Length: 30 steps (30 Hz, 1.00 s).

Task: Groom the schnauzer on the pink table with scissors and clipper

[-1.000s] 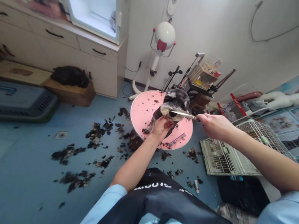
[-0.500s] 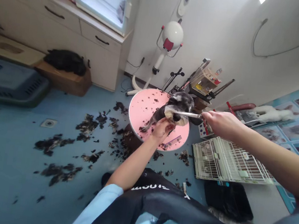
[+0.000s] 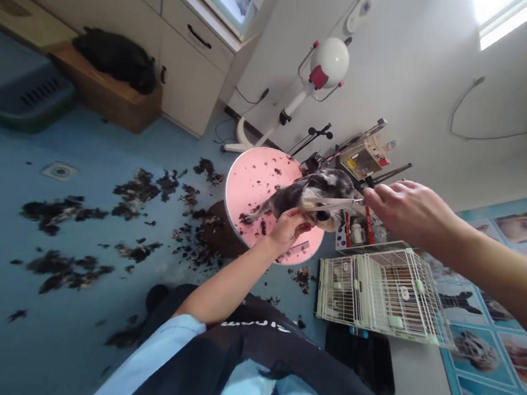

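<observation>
A small grey and black dog [image 3: 315, 188] stands on a round pink table [image 3: 251, 180]. My left hand [image 3: 288, 228] is closed under the dog's muzzle and holds it from below. My right hand [image 3: 406, 208] is closed on a pair of scissors [image 3: 337, 203], whose blades lie level against the hair of the dog's face. A purple comb [image 3: 299, 248] lies on the table near my left wrist. Bits of cut hair dot the tabletop.
Clumps of dark cut hair [image 3: 139, 192] litter the blue floor left of the table. A white wire cage [image 3: 377, 291] stands at the right. A white stand dryer [image 3: 325, 64], a cabinet [image 3: 189, 54], a wooden box with a dark animal [image 3: 112, 54] and a grey carrier [image 3: 12, 86] are behind.
The view has swung up and to the right. Both hands stay on the dog's face, the scissors still at its muzzle; the dog's body has turned a little.
</observation>
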### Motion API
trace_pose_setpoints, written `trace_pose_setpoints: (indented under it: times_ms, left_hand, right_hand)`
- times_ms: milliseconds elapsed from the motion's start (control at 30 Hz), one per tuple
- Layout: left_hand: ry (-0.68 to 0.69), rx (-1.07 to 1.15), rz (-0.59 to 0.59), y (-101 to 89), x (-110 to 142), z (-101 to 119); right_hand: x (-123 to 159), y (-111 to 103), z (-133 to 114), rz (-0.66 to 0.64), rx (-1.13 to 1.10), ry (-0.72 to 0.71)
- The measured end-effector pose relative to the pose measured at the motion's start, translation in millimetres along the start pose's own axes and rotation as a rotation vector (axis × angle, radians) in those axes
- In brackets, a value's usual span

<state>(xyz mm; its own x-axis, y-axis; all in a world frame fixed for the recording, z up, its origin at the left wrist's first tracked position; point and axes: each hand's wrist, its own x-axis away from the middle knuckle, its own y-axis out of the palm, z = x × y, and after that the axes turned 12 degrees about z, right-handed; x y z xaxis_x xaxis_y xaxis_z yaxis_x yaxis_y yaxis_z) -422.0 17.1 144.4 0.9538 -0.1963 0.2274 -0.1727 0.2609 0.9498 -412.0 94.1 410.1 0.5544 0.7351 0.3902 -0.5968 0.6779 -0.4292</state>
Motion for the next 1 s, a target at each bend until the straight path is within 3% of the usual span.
trace_pose_setpoints:
  times_ms: [267,1000]
  left_hand:
    - [0.02,0.013,-0.046,-1.0,0.8,-1.1]
    - [-0.002,0.016,-0.013,2.8,10.3,-4.3]
  right_hand:
    - [-3.0,-5.4,2.3,0.075,0.085,-0.06]
    - [-0.4,-10.6,2.9,-0.039,-0.123,0.023]
